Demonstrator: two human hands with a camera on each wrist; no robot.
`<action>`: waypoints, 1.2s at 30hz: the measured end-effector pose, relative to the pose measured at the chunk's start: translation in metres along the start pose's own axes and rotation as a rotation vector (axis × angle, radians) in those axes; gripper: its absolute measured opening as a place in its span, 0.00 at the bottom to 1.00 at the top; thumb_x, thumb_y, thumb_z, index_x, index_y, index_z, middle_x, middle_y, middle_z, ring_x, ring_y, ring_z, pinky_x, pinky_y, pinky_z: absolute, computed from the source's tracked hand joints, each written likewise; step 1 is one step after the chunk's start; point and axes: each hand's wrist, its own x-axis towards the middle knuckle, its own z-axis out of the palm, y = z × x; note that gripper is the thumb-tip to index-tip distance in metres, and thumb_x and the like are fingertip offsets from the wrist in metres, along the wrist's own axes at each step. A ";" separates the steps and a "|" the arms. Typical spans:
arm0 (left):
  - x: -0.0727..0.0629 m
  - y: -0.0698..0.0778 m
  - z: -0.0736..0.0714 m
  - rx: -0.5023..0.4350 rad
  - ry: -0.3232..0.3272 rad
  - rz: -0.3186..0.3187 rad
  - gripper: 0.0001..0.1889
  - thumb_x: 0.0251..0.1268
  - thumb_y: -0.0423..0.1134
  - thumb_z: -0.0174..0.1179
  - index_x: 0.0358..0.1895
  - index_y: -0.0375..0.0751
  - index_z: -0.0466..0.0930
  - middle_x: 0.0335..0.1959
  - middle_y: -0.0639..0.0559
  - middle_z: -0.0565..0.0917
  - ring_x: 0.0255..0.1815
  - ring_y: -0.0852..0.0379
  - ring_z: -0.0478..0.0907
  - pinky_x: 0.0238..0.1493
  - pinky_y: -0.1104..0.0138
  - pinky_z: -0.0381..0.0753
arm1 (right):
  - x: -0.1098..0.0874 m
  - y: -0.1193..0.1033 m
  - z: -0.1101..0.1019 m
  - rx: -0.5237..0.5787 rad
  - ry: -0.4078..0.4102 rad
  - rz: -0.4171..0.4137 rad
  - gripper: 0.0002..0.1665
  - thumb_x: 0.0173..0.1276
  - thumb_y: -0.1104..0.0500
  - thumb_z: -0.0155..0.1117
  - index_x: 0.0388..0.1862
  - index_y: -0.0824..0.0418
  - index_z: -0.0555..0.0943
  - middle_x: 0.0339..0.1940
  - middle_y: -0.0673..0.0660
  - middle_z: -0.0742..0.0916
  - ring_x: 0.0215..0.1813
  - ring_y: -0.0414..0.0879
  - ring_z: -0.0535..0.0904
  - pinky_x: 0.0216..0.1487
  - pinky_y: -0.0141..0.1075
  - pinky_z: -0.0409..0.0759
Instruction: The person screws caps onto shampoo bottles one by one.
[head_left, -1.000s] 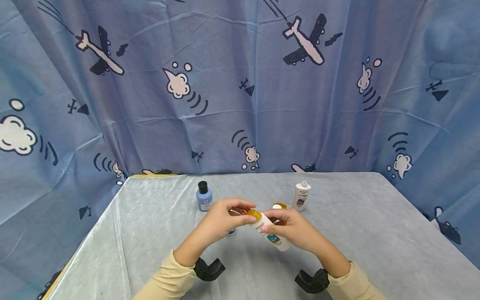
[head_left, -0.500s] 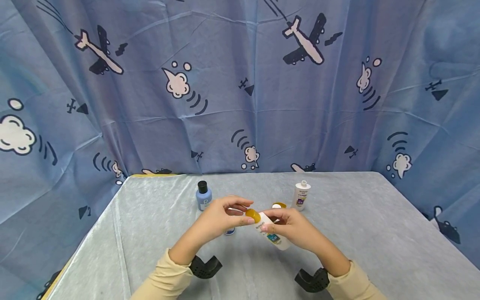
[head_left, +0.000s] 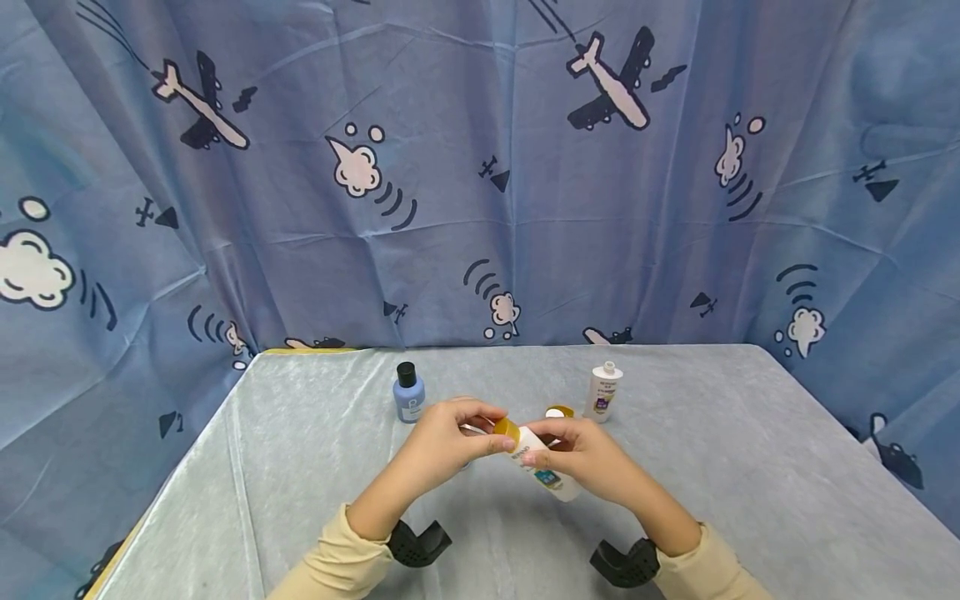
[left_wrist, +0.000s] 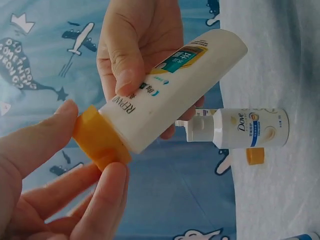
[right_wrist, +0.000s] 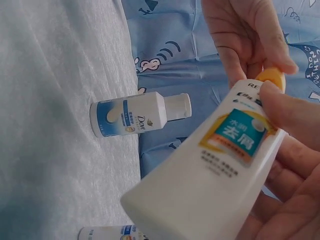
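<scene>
A white shampoo bottle (head_left: pixel 551 479) with a teal label and a yellow cap (head_left: pixel 507 432) is tilted above the table, its cap end up and to the left. My right hand (head_left: pixel 588 454) grips its body. My left hand (head_left: pixel 450 433) pinches the cap between thumb and fingers. In the left wrist view the cap (left_wrist: pixel 101 137) meets the top of the bottle (left_wrist: pixel 175 92); whether it is threaded tight cannot be seen. The right wrist view shows the bottle's label (right_wrist: pixel 237 135) close up.
An uncapped white bottle (head_left: pixel 602 393) stands back right, a blue bottle (head_left: pixel 408 393) with black cap back left. A white-capped Dove bottle (left_wrist: pixel 250 128) and a loose yellow cap (left_wrist: pixel 255 156) are mostly behind my right hand. Another Dove bottle (right_wrist: pixel 129 115) stands on the cloth-covered table (head_left: pixel 315 500).
My left hand drew slightly left with its fingers spread from the cap, then came back and pinches it again. The bottle and my right hand have stayed almost still.
</scene>
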 end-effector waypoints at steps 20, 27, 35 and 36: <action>0.002 -0.003 -0.011 -0.061 -0.127 0.064 0.14 0.62 0.38 0.69 0.51 0.39 0.86 0.47 0.46 0.87 0.46 0.58 0.82 0.43 0.74 0.83 | 0.000 -0.002 -0.001 0.028 -0.017 -0.012 0.20 0.67 0.60 0.68 0.52 0.73 0.82 0.41 0.67 0.86 0.38 0.35 0.82 0.40 0.32 0.85; 0.001 -0.004 -0.011 -0.054 -0.163 0.127 0.13 0.66 0.32 0.64 0.53 0.37 0.84 0.51 0.44 0.85 0.53 0.50 0.82 0.50 0.75 0.82 | 0.000 -0.002 -0.002 0.036 -0.037 0.002 0.21 0.68 0.59 0.67 0.53 0.73 0.82 0.41 0.67 0.87 0.38 0.35 0.82 0.41 0.32 0.85; 0.001 -0.004 -0.012 -0.094 -0.170 0.131 0.16 0.66 0.36 0.65 0.55 0.38 0.83 0.55 0.43 0.84 0.54 0.50 0.83 0.51 0.72 0.83 | -0.001 -0.003 -0.003 0.041 -0.032 0.007 0.22 0.68 0.59 0.68 0.55 0.74 0.81 0.41 0.67 0.87 0.37 0.35 0.82 0.39 0.33 0.85; 0.001 -0.004 -0.012 -0.090 -0.168 0.135 0.16 0.66 0.37 0.66 0.55 0.38 0.83 0.54 0.43 0.84 0.53 0.51 0.82 0.51 0.72 0.83 | -0.001 -0.003 -0.003 0.042 -0.028 0.011 0.22 0.67 0.59 0.68 0.55 0.74 0.81 0.40 0.67 0.87 0.37 0.35 0.82 0.39 0.33 0.85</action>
